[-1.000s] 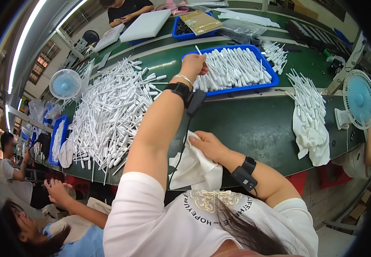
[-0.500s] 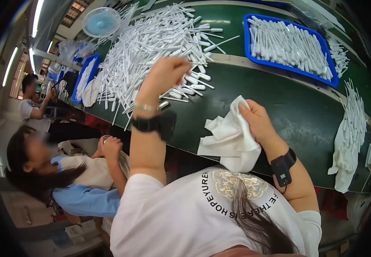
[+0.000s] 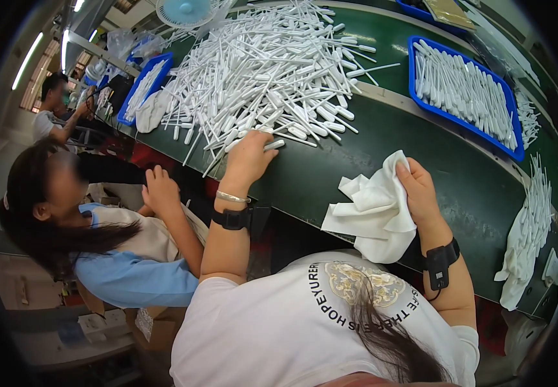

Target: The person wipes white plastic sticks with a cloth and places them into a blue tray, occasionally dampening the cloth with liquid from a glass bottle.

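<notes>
My left hand (image 3: pixel 248 161) is at the near edge of a big heap of white plastic dropper pipettes (image 3: pixel 259 71). Its fingers curl over the heap, and a pipette (image 3: pixel 274 144) shows between thumb and forefinger; the other fingertips are partly hidden. Further right, my right hand (image 3: pixel 419 190) grips a crumpled white cloth (image 3: pixel 379 206) by its upper corner. The cloth hangs in folds above the table's front edge, its loose end pointing left.
A blue tray (image 3: pixel 517 138) of lined-up pipettes stands far right. More pipettes lie on a white cloth (image 3: pixel 514 274) at the right edge. At left are another blue tray (image 3: pixel 124 116), a white cloth bundle (image 3: pixel 153 113), and a seated person (image 3: pixel 130 274) close beside me. A fan (image 3: pixel 188 9) stands behind.
My left hand has come down and nearer to the heap's front edge, its fingers now around a pipette. My right hand still holds the cloth. The whole view has shifted.
</notes>
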The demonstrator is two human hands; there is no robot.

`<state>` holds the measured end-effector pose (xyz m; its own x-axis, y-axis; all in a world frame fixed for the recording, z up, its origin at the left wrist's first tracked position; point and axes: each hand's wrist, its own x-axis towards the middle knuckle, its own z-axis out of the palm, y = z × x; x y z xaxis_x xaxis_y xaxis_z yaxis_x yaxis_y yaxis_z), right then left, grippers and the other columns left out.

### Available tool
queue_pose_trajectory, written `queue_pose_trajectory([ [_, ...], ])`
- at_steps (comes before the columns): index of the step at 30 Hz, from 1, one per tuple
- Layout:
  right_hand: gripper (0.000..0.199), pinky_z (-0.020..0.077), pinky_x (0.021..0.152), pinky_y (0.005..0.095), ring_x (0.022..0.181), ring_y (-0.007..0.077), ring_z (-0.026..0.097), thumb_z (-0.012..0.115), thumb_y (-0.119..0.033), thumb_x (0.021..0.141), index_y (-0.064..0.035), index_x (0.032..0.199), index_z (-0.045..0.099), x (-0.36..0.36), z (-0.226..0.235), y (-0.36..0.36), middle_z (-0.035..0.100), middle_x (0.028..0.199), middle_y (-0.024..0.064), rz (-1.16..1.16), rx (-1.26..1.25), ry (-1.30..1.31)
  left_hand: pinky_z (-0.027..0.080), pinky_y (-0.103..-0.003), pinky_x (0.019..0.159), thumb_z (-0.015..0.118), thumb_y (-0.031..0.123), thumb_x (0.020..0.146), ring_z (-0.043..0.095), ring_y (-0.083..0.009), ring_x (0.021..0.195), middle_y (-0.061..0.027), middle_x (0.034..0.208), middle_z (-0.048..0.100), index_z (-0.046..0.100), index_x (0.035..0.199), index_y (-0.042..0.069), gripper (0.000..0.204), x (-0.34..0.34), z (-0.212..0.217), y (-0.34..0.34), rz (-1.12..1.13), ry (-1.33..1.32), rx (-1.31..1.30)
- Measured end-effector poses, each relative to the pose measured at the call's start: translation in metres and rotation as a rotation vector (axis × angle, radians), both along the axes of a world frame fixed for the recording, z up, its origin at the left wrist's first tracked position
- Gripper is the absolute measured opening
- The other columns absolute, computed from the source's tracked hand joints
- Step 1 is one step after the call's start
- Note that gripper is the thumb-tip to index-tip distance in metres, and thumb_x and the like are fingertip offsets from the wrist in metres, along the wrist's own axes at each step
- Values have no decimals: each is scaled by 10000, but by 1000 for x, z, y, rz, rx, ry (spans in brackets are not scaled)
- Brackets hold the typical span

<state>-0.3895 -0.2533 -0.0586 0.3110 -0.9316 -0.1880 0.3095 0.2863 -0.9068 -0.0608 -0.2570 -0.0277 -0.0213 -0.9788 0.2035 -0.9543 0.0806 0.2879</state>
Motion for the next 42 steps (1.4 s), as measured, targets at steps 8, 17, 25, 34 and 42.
queue_pose_trajectory([
  [8,211,452,652,208,705,65,551,471,-212,926,-26,967,564,-3,-2,-4,600,828,13,-11,22,-72,479,-320,608,597,147,819,601,-233,710,-101,854,598,552,970,19,203,-21,29,18,-89,452,-18],
  [17,213,487,725,248,805,113,592,447,-165,928,-18,1044,548,12,1,10,614,937,50,-88,77,-196,510,-258,570,502,32,882,597,-155,695,-73,839,587,506,1017,19,135,-109,9,18,-91,2039,171],
  [25,194,479,737,257,818,113,578,514,-140,896,-19,1046,534,5,13,12,600,934,50,-69,81,-103,480,-212,562,539,69,871,573,-93,630,-58,790,608,546,980,6,126,-144,-22,25,-179,1550,486],
  [34,215,463,719,241,807,96,555,555,-158,878,-21,1043,535,1,11,14,590,914,36,79,-35,-19,465,-206,536,576,108,856,567,-86,603,-63,761,620,578,966,-15,165,-134,-8,21,-290,1336,800],
  [42,204,447,704,223,777,80,540,557,-157,871,-15,1017,551,-10,24,6,588,866,15,71,-311,547,480,-224,542,589,119,847,582,-109,603,-70,755,621,566,913,-4,141,-122,-17,27,-240,1558,819],
])
